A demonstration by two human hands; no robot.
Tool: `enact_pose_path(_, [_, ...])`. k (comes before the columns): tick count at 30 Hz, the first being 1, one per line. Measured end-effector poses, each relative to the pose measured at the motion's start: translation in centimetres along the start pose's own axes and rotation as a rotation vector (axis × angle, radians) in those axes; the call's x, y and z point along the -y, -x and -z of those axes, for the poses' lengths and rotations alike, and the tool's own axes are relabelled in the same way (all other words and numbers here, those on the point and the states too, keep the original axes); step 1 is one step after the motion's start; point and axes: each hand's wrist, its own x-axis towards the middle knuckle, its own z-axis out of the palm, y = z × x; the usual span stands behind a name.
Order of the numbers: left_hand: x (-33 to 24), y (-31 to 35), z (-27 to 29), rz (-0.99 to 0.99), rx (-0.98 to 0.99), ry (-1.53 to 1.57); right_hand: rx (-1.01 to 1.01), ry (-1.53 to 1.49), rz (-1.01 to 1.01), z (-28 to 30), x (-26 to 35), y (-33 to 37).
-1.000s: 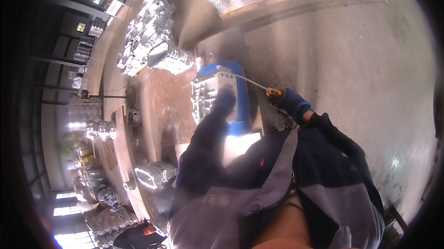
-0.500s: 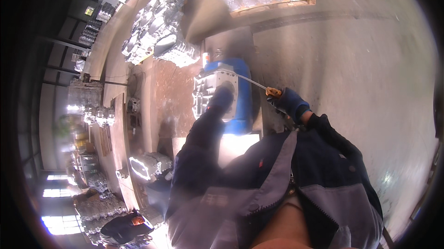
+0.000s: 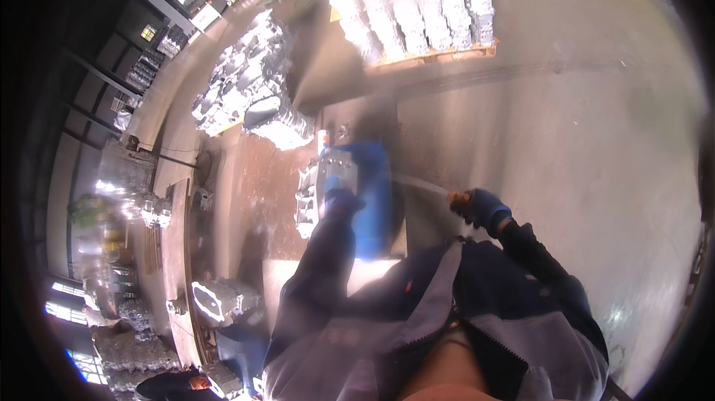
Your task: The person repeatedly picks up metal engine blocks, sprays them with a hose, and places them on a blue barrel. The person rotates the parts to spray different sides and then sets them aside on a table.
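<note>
A silver cast-metal housing [image 3: 307, 204] with ribbed sides rests on and against a blue drum-like support [image 3: 375, 207] ahead of me. On its flat upper face lies my left hand [image 3: 337, 194] in a blue glove, too smeared to show how the fingers are set. Off to the right, my right hand [image 3: 482, 209], gloved in blue and black, is closed around the orange-brown handle [image 3: 459, 201] of a hand tool. The tool's long thin metal shaft [image 3: 424, 183] points left toward the housing and blurs out near the blue support.
Many silver castings [image 3: 249, 73] are heaped beyond the housing at left. A loaded pallet [image 3: 439, 57] stands farther off. A small white bottle-like container [image 3: 323, 140] is behind the housing. Another casting [image 3: 223, 300] sits at left, and a person in dark clothes [image 3: 175, 384] is lower left.
The view has tilted, so the scene sits lower. The tool's shaft, which reached the housing's face, has drawn away to the right. More of the blue support shows beside the housing.
</note>
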Motion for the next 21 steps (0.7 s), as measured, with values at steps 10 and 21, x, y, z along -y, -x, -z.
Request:
enact_pose_path(10, [11.0, -0.5, 3.7, -0.221, 0.013, 0.878, -0.069, -0.349, -0.066, 4.5, -4.1, -0.5])
enact_pose_path(21, [14.0, 4.5, -5.5, -0.256, -0.232, 0.926, 0.071, -0.311, -0.198, -1.5, -0.8, -6.8])
